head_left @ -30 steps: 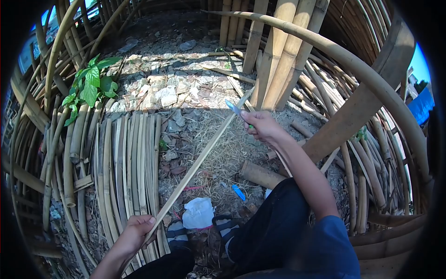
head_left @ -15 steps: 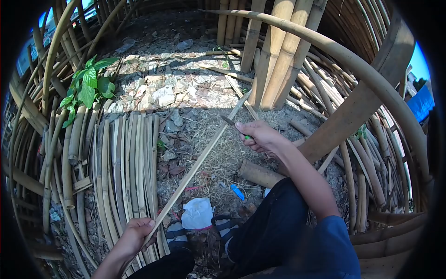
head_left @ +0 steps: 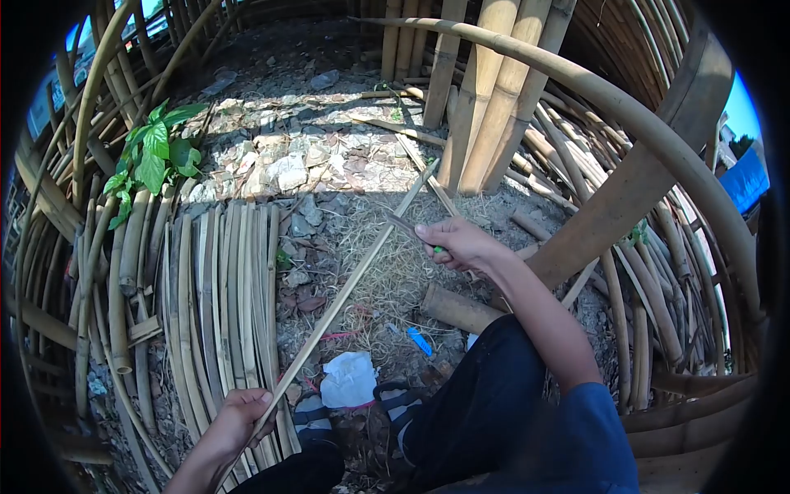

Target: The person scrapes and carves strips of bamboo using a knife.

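Note:
My left hand (head_left: 243,417) is closed around the near end of a long, thin bamboo strip (head_left: 333,310). The strip slants up and away to the right, its far end beside the base of some upright bamboo poles. My right hand (head_left: 455,244) is closed on a knife (head_left: 406,226) with a bit of green at its handle. The knife's blade lies across the upper part of the strip and looks to touch it. Pale shavings (head_left: 387,280) cover the ground below the strip.
A row of split bamboo strips (head_left: 222,288) lies at the left. Thick bamboo poles (head_left: 494,99) stand ahead, and a bent pole (head_left: 592,78) arches over the right side. A cut bamboo piece (head_left: 461,310), a blue object (head_left: 420,341) and a white sheet (head_left: 348,379) lie near my feet.
My right hand and the knife have shifted slightly down, the blade lying a little lower along the strip. My left hand keeps its hold in nearly the same place.

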Demonstrator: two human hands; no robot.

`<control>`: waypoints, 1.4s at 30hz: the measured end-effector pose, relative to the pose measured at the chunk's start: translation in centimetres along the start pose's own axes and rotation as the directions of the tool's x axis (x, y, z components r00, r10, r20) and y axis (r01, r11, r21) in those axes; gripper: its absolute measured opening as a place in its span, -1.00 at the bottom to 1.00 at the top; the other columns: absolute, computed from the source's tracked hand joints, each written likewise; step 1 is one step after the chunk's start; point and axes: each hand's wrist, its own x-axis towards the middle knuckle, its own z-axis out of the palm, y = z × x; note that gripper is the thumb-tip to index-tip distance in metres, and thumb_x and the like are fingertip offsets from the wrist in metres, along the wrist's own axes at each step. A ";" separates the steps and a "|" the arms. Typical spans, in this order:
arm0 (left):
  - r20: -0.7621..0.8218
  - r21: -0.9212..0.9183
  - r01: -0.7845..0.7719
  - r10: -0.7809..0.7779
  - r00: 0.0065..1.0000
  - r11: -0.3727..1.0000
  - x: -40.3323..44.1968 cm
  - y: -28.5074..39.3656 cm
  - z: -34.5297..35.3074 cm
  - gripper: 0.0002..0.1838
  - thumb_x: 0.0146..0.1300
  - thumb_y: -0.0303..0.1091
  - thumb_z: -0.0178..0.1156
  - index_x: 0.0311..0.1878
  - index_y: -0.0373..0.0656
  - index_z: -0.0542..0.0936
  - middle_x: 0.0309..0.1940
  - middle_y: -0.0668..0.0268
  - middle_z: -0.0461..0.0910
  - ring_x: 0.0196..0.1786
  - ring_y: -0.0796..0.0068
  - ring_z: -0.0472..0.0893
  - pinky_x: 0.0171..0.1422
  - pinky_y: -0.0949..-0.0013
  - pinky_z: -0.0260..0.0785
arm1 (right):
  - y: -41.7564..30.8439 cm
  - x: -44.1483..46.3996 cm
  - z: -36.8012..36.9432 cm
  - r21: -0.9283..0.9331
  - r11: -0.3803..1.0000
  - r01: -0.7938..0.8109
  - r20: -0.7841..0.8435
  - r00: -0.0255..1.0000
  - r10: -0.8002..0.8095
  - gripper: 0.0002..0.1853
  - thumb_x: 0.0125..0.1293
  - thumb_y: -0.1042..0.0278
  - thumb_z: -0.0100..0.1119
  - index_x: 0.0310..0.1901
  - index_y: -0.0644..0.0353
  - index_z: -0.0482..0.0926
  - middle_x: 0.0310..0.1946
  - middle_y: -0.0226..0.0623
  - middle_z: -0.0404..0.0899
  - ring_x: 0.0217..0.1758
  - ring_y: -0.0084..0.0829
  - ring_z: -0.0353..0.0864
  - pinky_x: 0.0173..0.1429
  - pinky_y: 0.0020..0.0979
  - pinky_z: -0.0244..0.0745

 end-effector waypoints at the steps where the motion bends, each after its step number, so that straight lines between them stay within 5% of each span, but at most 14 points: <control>1: -0.023 0.010 -0.060 0.060 0.998 0.998 0.1 -0.5 -0.1 -0.66 0.45 -0.24 0.01 -0.40 -0.27 0.53 -0.72 0.31 0.41 -0.75 0.59 0.30 -0.70 0.49 0.05 | 1.3 2.0 -1.2 -0.082 0.992 0.101 -0.173 0.978 -0.114 -0.50 0.44 -0.10 0.09 -0.49 0.18 0.53 -0.71 -0.47 0.36 -0.70 -0.58 0.23 -0.55 -0.43 0.14; 2: -0.020 0.014 -0.051 0.051 0.998 0.999 -0.4 -0.8 0.1 -0.66 0.45 -0.24 0.01 -0.40 -0.27 0.53 -0.72 0.31 0.41 -0.75 0.59 0.30 -0.70 0.49 0.05 | 3.1 3.0 -2.4 -0.179 0.966 0.185 -0.331 0.913 -0.236 -0.48 0.43 -0.10 0.09 -0.48 0.22 0.58 -0.70 -0.40 0.44 -0.67 -0.51 0.35 -0.49 -0.37 0.26; 4: 0.031 -0.051 -0.049 0.050 0.998 0.998 -1.3 0.2 0.1 -0.66 0.44 -0.25 0.03 -0.41 -0.28 0.52 -0.72 0.32 0.41 -0.75 0.59 0.30 -0.70 0.50 0.05 | 3.6 3.9 -5.3 -0.100 0.987 0.123 -0.640 0.751 -0.159 -0.47 0.44 -0.08 0.06 -0.48 0.26 0.59 -0.67 -0.35 0.49 -0.63 -0.45 0.42 -0.43 -0.29 0.31; 8: -0.045 0.023 -0.059 0.060 0.997 0.998 -1.3 1.6 0.4 -0.59 0.46 -0.21 -0.01 -0.53 -0.21 0.44 -0.78 0.31 0.35 -0.80 0.57 0.25 -0.72 0.51 0.05 | 4.4 1.4 -3.3 -0.361 0.931 0.056 -0.644 0.707 -0.292 -0.46 0.45 -0.10 0.03 -0.49 0.24 0.58 -0.68 -0.35 0.46 -0.62 -0.47 0.43 -0.45 -0.31 0.28; 10: -0.051 0.024 -0.049 0.050 0.997 0.999 -1.5 1.9 0.8 -0.58 0.47 -0.21 -0.03 -0.54 -0.19 0.43 -0.79 0.33 0.33 -0.81 0.59 0.22 -0.72 0.52 0.03 | 5.4 2.2 -3.6 -0.038 0.989 0.141 -0.558 0.818 -0.138 -0.47 0.47 -0.08 0.01 -0.48 0.22 0.57 -0.68 -0.37 0.44 -0.62 -0.52 0.40 -0.48 -0.33 0.26; 16: -0.207 0.129 -0.126 0.151 0.967 0.984 0.2 0.6 0.1 -0.62 0.48 -0.21 0.00 -0.43 -0.25 0.51 -0.73 0.35 0.39 -0.73 0.56 0.33 -0.62 0.44 0.16 | 2.4 -2.3 -2.9 0.345 0.930 0.124 -0.285 0.958 -0.022 -0.62 0.51 0.02 0.00 -0.34 0.17 0.47 -0.62 -0.50 0.35 -0.63 -0.61 0.32 -0.52 -0.53 0.22; 18: -0.286 0.529 -0.274 0.472 0.834 0.803 1.5 -0.6 -0.5 -0.64 0.46 -0.22 0.02 -0.38 -0.31 0.52 -0.73 0.25 0.41 -0.70 0.46 0.39 -0.55 0.29 0.24 | 1.0 -3.6 -2.5 0.366 0.919 0.148 -0.249 0.967 -0.057 -0.65 0.51 0.05 0.01 -0.32 0.16 0.45 -0.59 -0.49 0.36 -0.61 -0.61 0.34 -0.52 -0.55 0.24; 23: -0.323 0.803 -0.119 0.594 0.737 0.584 -0.3 3.6 2.3 -0.57 0.41 -0.06 0.10 -0.32 -0.34 0.53 -0.63 -0.01 0.57 -0.46 -0.06 0.65 -0.30 -0.02 0.43 | -2.7 -9.2 1.8 0.597 0.755 0.271 -0.123 0.961 -0.248 -0.72 0.53 0.13 0.00 -0.24 0.18 0.44 -0.50 -0.40 0.43 -0.56 -0.59 0.38 -0.51 -0.53 0.30; 25: -0.271 0.827 -0.151 0.618 0.738 0.542 -0.7 4.5 2.8 -0.52 0.39 -0.01 0.12 -0.32 -0.35 0.52 -0.64 -0.01 0.56 -0.47 -0.06 0.65 -0.31 -0.02 0.44 | -3.0 -12.2 5.2 0.730 0.647 0.221 -0.024 0.954 -0.298 -0.71 0.55 0.11 -0.05 -0.16 0.19 0.44 -0.46 -0.37 0.45 -0.56 -0.56 0.39 -0.51 -0.53 0.29; 29: -0.175 0.887 -0.199 0.701 0.691 0.418 -0.3 4.5 3.3 -0.46 0.28 0.08 0.24 -0.33 -0.35 0.52 -0.65 0.00 0.56 -0.48 -0.06 0.65 -0.32 0.02 0.47 | -2.1 -16.6 9.3 0.574 0.818 0.032 0.357 0.889 -0.285 -0.61 0.60 0.02 -0.24 -0.11 0.19 0.42 -0.50 -0.35 0.43 -0.60 -0.59 0.34 -0.55 -0.57 0.23; 34: -0.159 0.905 -0.195 0.727 0.667 0.377 0.1 4.2 3.7 -0.50 0.22 0.04 0.33 -0.32 -0.32 0.54 -0.64 0.00 0.56 -0.47 -0.06 0.65 -0.31 0.02 0.46 | -0.8 -18.1 13.1 0.537 0.842 -0.040 0.447 0.861 -0.244 -0.59 0.60 0.00 -0.23 -0.10 0.21 0.45 -0.51 -0.39 0.44 -0.60 -0.64 0.31 -0.55 -0.58 0.22; 36: -0.097 0.920 -0.221 0.734 0.672 0.324 0.5 4.0 3.6 -0.57 0.25 -0.04 0.31 -0.32 -0.28 0.50 -0.64 -0.01 0.56 -0.48 -0.10 0.63 -0.35 -0.02 0.44 | -0.4 -17.9 14.6 0.516 0.833 0.198 0.385 0.816 -0.432 -0.61 0.60 0.04 -0.19 -0.17 0.22 0.47 -0.49 -0.41 0.44 -0.59 -0.67 0.32 -0.53 -0.59 0.25; 39: -0.052 0.874 -0.314 0.715 0.698 0.370 1.4 3.4 3.6 -0.65 0.28 -0.14 0.29 -0.29 -0.28 0.50 -0.63 -0.02 0.56 -0.48 -0.13 0.61 -0.34 -0.04 0.44 | -1.6 -19.1 14.6 0.482 0.872 -0.081 0.536 0.815 -0.220 -0.61 0.59 0.06 -0.15 -0.23 0.23 0.48 -0.54 -0.48 0.40 -0.58 -0.68 0.30 -0.48 -0.57 0.26; 42: -0.042 0.801 -0.365 0.653 0.756 0.474 1.3 3.7 4.3 -0.71 0.31 -0.22 0.25 -0.24 -0.29 0.50 -0.63 -0.03 0.55 -0.47 -0.15 0.60 -0.34 -0.06 0.43 | 0.0 -19.0 16.3 0.400 0.914 0.063 0.572 0.763 -0.303 -0.59 0.58 0.05 -0.13 -0.27 0.21 0.49 -0.60 -0.56 0.32 -0.58 -0.69 0.25 -0.45 -0.54 0.23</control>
